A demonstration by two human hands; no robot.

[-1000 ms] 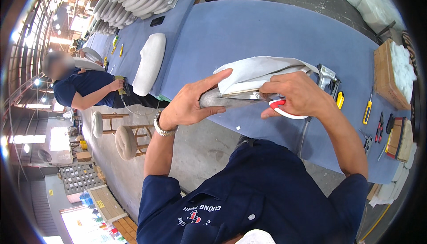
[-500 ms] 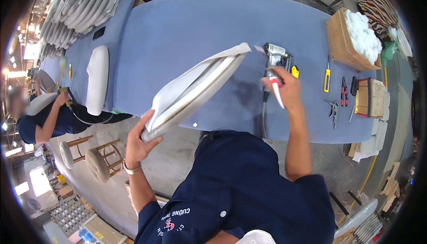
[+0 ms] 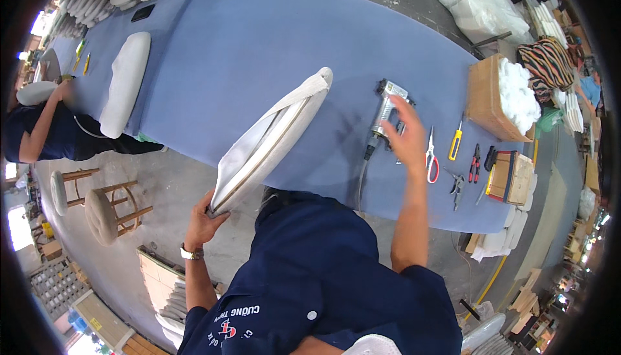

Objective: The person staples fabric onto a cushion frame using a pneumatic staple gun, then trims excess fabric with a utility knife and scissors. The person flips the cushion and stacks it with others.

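My left hand (image 3: 206, 220) grips the near end of a long white upholstered cushion panel (image 3: 268, 140), which stands on edge and leans from the floor side up onto the blue table (image 3: 259, 44). My right hand (image 3: 406, 129) reaches over the table with fingers apart, touching a grey pneumatic staple gun (image 3: 384, 113) that lies there with its hose trailing off the near edge. Red-handled scissors (image 3: 431, 156) lie just right of that hand.
A yellow-handled tool (image 3: 455, 141), pliers (image 3: 475, 163) and a small wooden box (image 3: 508, 175) lie to the right, a cardboard box of white stuffing (image 3: 501, 96) beyond. Another white cushion (image 3: 126, 82) rests at the left, near a seated person (image 3: 45, 129). Stools (image 3: 107, 209) stand below.
The scissors have left my right hand and now lie on the table; that hand has moved onto the staple gun. My left hand still holds the cushion, now stood on edge.
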